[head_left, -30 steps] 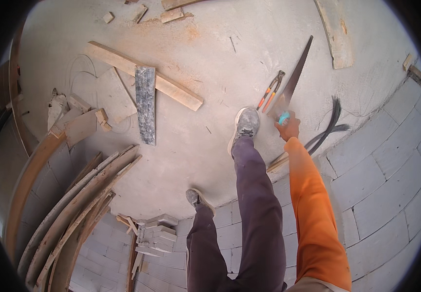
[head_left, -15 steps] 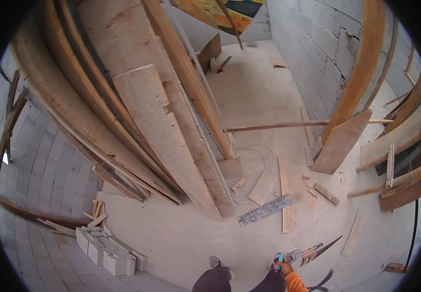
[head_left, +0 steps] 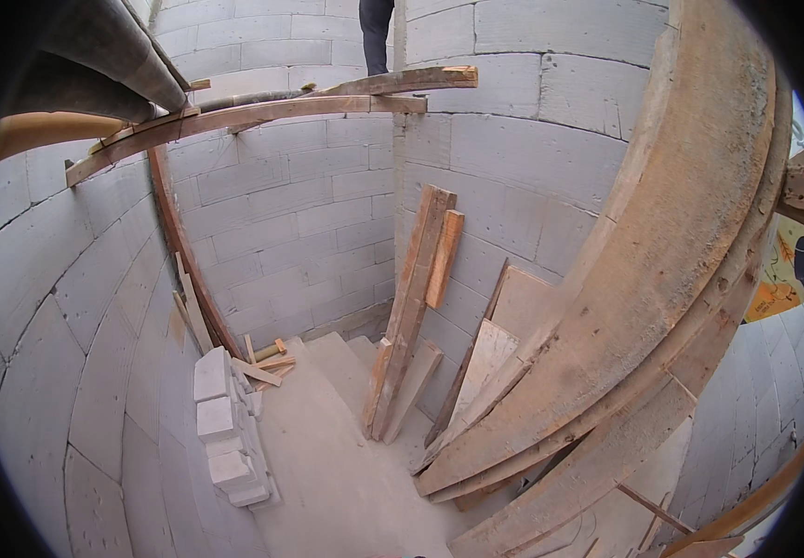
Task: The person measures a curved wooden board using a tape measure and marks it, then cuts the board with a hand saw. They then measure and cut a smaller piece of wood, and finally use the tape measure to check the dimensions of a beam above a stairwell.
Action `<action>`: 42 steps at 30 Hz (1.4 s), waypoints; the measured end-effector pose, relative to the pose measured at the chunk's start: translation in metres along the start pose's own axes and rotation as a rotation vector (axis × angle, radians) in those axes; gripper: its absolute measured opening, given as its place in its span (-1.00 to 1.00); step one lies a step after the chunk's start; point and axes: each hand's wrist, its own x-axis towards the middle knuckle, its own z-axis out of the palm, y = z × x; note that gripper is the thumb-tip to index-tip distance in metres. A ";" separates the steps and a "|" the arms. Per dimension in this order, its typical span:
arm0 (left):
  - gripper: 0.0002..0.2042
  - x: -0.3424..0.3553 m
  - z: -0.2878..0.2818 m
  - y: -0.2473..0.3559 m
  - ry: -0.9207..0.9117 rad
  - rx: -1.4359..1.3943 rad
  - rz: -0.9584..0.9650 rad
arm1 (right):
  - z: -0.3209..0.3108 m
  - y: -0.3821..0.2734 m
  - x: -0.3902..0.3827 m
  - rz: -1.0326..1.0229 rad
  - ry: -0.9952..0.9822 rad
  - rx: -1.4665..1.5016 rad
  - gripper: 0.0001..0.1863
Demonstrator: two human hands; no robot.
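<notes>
Neither of my hands is in view, and no forearm shows at the lower edge. Long, dusty wooden planks [head_left: 625,307] lean steeply on the right, their lower ends on the concrete floor [head_left: 327,465]. Narrower timber pieces [head_left: 416,316] stand upright against the block wall in the middle. Low at the left wall sits a stack of pale grey blocks [head_left: 219,418], with wood offcuts [head_left: 267,361] just behind it.
Overhead at the left, wooden beams [head_left: 262,116] cross between the walls beside thick round poles [head_left: 113,46]. A person's dark-clothed leg [head_left: 377,33] shows above them. Concrete steps [head_left: 337,358] lie in the far corner. A yellow printed sheet [head_left: 778,279] hangs at far right.
The view has swung left toward the corner with the blocks. My right hand, closed on a small teal and pink object before, has left the picture, as have my legs.
</notes>
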 end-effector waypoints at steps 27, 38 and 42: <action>-0.66 0.137 -0.305 0.384 0.713 0.405 0.309 | 0.115 -0.163 0.562 0.240 -0.444 -1.107 -0.51; -0.69 0.173 -0.414 0.460 0.833 0.569 0.241 | 0.166 -0.169 0.690 -0.246 -0.733 -1.605 -0.54; -0.77 0.215 -0.455 0.440 0.815 0.841 0.464 | 0.096 -0.145 0.731 0.436 -0.324 -0.889 -0.20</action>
